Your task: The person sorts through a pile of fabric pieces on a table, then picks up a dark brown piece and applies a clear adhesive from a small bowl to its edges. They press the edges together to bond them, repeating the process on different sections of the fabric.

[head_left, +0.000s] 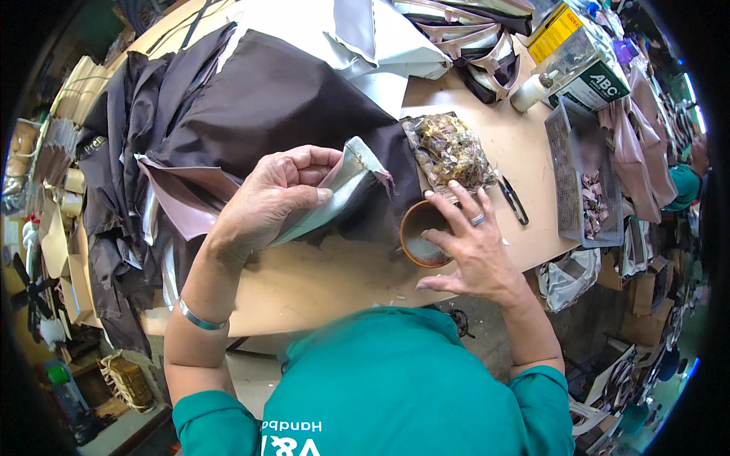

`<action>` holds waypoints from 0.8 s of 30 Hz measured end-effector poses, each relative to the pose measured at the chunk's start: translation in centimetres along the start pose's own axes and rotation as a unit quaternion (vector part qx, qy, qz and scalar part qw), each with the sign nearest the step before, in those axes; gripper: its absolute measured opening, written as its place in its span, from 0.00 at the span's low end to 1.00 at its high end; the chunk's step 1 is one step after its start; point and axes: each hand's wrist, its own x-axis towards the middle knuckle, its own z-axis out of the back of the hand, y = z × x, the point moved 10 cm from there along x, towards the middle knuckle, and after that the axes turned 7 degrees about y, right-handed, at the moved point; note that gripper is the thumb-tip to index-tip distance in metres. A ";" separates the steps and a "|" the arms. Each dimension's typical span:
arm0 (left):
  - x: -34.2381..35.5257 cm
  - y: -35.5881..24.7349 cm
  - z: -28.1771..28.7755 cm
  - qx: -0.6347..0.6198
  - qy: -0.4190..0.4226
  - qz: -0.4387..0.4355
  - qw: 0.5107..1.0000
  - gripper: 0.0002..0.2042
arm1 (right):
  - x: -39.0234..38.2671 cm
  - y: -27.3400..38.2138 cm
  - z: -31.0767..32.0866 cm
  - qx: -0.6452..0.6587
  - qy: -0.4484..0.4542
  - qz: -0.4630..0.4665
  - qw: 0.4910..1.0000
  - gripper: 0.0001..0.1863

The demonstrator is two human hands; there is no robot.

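Note:
My left hand (277,194) pinches the edge of a pale fabric piece (323,201), whose folded corner stands up beside the fingers. The piece belongs to or lies against a large dark brown sheet of material (293,80); where they join is hidden. Over a small round brown bowl (426,235) with something whitish inside, my right hand (475,247) has its fingers spread. One of its fingertips reaches into the bowl, and no object shows in its grasp. A mauve-pink flap (186,194) sticks out of the dark material left of my left hand.
Beyond the bowl sits a clump of yellowish scraps (449,152), with a black-handled cutter (513,200) to its right. A grey plastic basket (566,167) holds small pinkish pieces. A white bottle (531,93), a rectangular can (585,64) and stacked pink-and-brown pieces (475,38) stand farther back.

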 end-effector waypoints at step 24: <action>0.1 -0.8 -4.3 -0.023 0.097 0.037 0.994 0.21 | 1.4 4.5 8.1 -0.075 -0.288 0.045 0.953 0.31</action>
